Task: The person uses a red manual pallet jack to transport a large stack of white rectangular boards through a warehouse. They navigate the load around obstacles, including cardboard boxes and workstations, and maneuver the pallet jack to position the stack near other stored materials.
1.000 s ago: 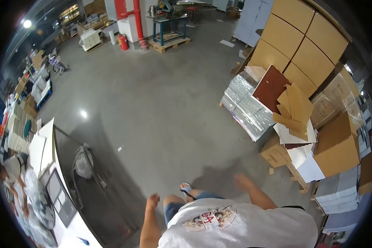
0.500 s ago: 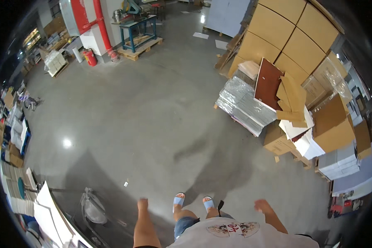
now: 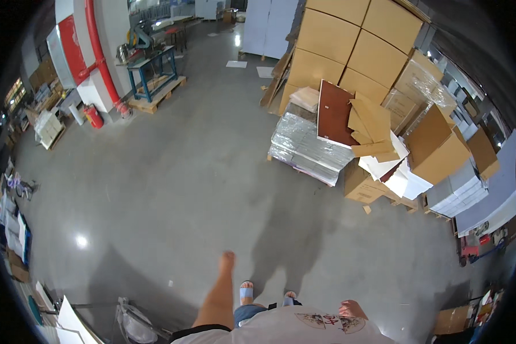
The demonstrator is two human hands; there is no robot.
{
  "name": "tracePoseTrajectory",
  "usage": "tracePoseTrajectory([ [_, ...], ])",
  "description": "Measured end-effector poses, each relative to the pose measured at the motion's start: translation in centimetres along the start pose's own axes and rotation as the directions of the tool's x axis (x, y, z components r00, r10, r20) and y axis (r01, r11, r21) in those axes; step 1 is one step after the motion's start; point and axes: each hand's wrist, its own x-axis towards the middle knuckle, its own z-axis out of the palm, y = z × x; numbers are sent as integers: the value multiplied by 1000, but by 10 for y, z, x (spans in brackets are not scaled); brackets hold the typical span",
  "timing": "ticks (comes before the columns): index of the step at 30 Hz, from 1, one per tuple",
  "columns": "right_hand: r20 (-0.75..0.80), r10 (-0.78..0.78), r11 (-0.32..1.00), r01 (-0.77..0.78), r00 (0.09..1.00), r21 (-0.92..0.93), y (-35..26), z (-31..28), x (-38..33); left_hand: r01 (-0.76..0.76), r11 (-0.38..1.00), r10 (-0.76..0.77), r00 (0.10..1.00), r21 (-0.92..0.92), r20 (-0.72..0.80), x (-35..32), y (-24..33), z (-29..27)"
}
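Observation:
My left hand [image 3: 227,261] hangs out in front of my body over the grey floor [image 3: 172,206], its fingers curled in and nothing visible in them. Close to the side of my printed white shirt [image 3: 281,324] is my right hand [image 3: 350,309], also with bent fingers and no object showing. Neither hand touches any of the goods around. Below them, my feet in light blue sandals [image 3: 246,291] stand on the floor.
Ahead right, a plastic-wrapped stack [image 3: 304,140] stands before tall brown cartons [image 3: 321,34]; an open cardboard box [image 3: 438,146] is beside it. Ahead left are a blue workbench [image 3: 153,71] on a pallet and a fire extinguisher [image 3: 93,116]. White boards [image 3: 74,321] lie near left.
My left hand has swung forward and to the right, while my right hand has drawn back toward my shirt. The view has turned to the right, and the wrapped stack sits further left.

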Motion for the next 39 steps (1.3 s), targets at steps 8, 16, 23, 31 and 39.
tracePoseTrajectory([
  [8,21,-48,996,49,999,-72,39,1,51,-196,821,569,218,-536,793,-119,143,88],
  [16,173,-257,713,307,951,-630,109,24,140,381,887,-320,914,-261,250,-6,85,-181],
  [23,170,107,989,-123,980,87,-1,67,191,181,926,-54,932,-330,359,48,87,-190],
  [31,125,203,977,-193,971,-87,-170,82,307,55,968,59,899,-244,434,105,19,-112],
  [39,96,-77,975,95,992,-199,-435,117,342,688,270,-612,663,-673,432,172,-44,-178],
])
